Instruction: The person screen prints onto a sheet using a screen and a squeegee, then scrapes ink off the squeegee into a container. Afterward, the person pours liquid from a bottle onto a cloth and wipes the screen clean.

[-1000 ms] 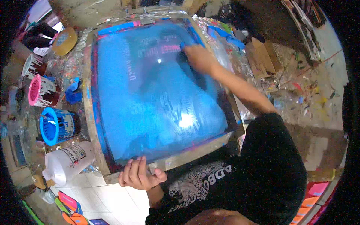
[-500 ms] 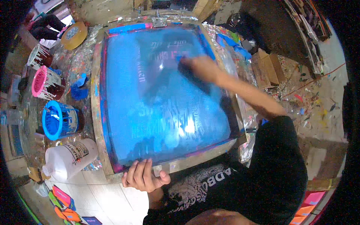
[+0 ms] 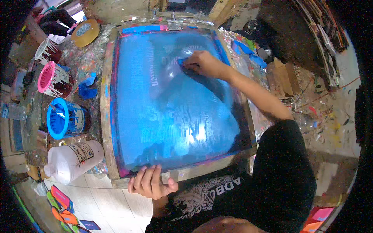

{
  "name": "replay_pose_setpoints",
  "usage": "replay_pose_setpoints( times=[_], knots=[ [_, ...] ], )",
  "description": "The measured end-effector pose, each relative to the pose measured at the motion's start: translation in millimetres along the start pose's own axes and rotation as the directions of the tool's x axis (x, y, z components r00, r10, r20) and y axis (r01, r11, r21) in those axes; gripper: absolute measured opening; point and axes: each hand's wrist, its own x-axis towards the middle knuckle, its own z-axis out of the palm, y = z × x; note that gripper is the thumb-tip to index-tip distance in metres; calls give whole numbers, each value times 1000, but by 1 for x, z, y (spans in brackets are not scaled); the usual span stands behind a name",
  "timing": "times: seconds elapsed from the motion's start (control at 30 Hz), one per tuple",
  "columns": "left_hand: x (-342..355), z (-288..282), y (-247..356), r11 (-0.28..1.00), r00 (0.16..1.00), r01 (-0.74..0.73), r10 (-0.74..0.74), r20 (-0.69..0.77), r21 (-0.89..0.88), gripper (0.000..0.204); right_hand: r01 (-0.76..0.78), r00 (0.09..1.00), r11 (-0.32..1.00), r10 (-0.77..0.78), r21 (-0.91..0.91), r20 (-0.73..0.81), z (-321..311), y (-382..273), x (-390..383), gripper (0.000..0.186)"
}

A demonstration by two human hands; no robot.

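Observation:
A wooden screen-printing frame [image 3: 105, 112] lies before me, its mesh [image 3: 136, 105] covered in blue, with pale lettering showing through in places. My right hand [image 3: 204, 64] is over the upper middle of the mesh, fingers closed on a small blue piece [image 3: 181, 61]. Only a tip of that piece shows, so I cannot make out its kind; it appears to touch the mesh. At the frame's near edge, my left hand [image 3: 151, 183] grips the wooden rail, fingertips over the top and thumb apart to the right.
Left of the frame stand a plastic bottle [image 3: 74, 159] on its side, a blue-rimmed tub [image 3: 66, 118], a pink-rimmed tub [image 3: 54, 79], a white-rimmed tub [image 3: 47, 51] and a tape roll [image 3: 85, 33]. A metal clamp [image 3: 175, 25] sits at the far edge. Rightward is a cardboard box [image 3: 282, 77].
My right hand has shifted slightly left and away from me across the mesh. Lettering near it looked pinkish before and is paler now. My left hand stays on the rail.

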Motion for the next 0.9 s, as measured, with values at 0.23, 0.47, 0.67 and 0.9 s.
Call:
replay_pose_setpoints(
  times=[0.23, 0.47, 0.67, 0.9],
  knots=[
    [1, -1, 6, 999, 999, 44, -44, 12, 13, 43, -98, 995, 995, 98, 34, -18, -1, 6, 22, 20],
    [2, -2, 7, 999, 999, 35, -35, 38, -5, 43, -181, 974, 983, 183, -29, 131, -20, 45, -14, 19],
    [-3, -5, 1, 1000, 998, 23, -23, 64, 3, 40, 17, 999, 1000, -19, 26, 50, 7, 19, 16, 18],
    [-1, -12, 2, 1000, 994, 9, -10, 112, 5, 41, -27, 999, 995, 29, 96, -15, 9, 30, 18, 21]
  ],
)
